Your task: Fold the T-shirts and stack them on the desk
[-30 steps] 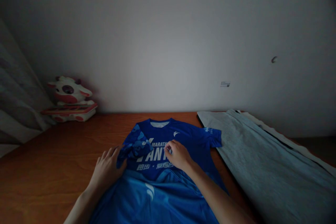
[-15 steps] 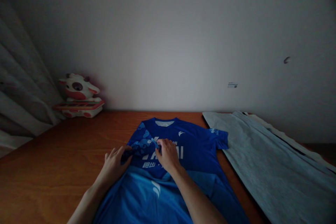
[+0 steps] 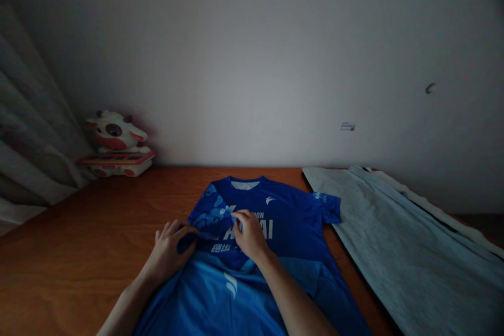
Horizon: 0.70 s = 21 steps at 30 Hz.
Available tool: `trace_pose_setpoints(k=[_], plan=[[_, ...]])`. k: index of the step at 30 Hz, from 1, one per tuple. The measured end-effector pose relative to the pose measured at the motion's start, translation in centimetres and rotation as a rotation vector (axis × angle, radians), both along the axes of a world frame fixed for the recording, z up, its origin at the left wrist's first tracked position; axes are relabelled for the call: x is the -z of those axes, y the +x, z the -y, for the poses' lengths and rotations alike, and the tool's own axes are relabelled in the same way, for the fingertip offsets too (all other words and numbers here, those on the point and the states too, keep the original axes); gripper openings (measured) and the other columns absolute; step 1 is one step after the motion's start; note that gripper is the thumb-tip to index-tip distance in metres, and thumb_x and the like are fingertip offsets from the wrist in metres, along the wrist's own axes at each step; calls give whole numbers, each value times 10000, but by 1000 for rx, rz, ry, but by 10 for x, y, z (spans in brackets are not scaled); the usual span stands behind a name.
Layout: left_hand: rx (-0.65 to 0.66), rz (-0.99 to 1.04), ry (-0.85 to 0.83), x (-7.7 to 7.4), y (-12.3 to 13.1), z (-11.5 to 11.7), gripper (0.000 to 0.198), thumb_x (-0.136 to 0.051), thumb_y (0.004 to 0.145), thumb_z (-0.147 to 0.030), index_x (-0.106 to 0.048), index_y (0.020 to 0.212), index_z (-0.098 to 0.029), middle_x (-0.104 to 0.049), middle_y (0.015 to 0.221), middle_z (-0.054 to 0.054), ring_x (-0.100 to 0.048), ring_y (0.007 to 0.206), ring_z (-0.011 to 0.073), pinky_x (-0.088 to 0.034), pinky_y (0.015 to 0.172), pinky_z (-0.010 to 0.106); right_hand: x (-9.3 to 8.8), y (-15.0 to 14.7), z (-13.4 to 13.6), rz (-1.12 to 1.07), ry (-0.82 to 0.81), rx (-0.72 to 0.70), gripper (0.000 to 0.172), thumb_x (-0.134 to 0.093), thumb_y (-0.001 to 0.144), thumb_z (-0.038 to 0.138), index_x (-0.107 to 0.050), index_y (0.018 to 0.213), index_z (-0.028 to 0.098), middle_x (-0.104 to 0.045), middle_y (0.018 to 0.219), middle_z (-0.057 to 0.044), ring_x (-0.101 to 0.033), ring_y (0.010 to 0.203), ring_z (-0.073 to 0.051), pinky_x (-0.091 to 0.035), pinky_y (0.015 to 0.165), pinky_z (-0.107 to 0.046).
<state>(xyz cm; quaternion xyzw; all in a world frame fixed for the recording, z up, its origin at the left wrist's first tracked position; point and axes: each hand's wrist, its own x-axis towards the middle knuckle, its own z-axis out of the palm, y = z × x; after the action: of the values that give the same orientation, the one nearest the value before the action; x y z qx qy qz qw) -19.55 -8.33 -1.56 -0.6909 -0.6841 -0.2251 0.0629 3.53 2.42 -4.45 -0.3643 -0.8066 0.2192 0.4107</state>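
Observation:
A blue short-sleeved T-shirt (image 3: 299, 215) lies front up, its neckline toward the wall and white lettering across its chest. The sleeve on the left, patterned in lighter blue, is folded inward over the chest. My left hand (image 3: 173, 247) is closed on the shirt's left side just below that sleeve, thumb and fingers pinching the cloth. My right hand (image 3: 250, 233) pinches the tip of the patterned sleeve over the lettering and covers part of the print. The shirt's lower part runs out of view between my forearms.
The shirt rests on a brown wooden tabletop (image 3: 79, 252). Grey folded cloth (image 3: 397, 231) with a dark edge lies on the right, touching the right sleeve. A cow-shaped toy keyboard (image 3: 118, 142) stands at the back left beside a curtain (image 3: 35, 115). A pale wall (image 3: 252, 63) rises behind.
My right hand's fingers have drawn together on the sleeve tip. My left hand has shifted very slightly left, still at the shirt's side. The view has moved a little.

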Motion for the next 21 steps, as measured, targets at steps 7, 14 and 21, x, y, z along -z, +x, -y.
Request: trace_pose_setpoints(k=[7, 14, 21], plan=[[165, 95, 40, 0, -5, 2, 230, -579, 892, -407, -742, 1011, -296, -781, 996, 19, -720, 956, 226, -550, 889, 361, -2, 0, 2, -55, -17, 23, 377, -519, 868, 99, -667, 1209, 163, -659, 1154, -124, -660, 1059, -240, -539, 968, -397], [207, 265, 46, -1, 0, 7, 269, -619, 892, -476, -723, 1086, -321, -786, 1036, -38, -750, 944, 178, -583, 859, 246, -4, 1, 2, -82, -42, 89, 358, -524, 867, 111, -674, 1190, 148, -663, 1131, -130, -661, 1055, -243, -549, 958, -387], [203, 207, 60, -8, 4, 9, 388, -706, 803, -569, -698, 1077, -295, -779, 1018, -6, -739, 942, 211, -591, 844, 291, -2, 0, 2, -2, -24, 193, 320, -552, 858, 126, -693, 1140, 179, -686, 1092, -114, -657, 1058, -252, -534, 958, -393]])
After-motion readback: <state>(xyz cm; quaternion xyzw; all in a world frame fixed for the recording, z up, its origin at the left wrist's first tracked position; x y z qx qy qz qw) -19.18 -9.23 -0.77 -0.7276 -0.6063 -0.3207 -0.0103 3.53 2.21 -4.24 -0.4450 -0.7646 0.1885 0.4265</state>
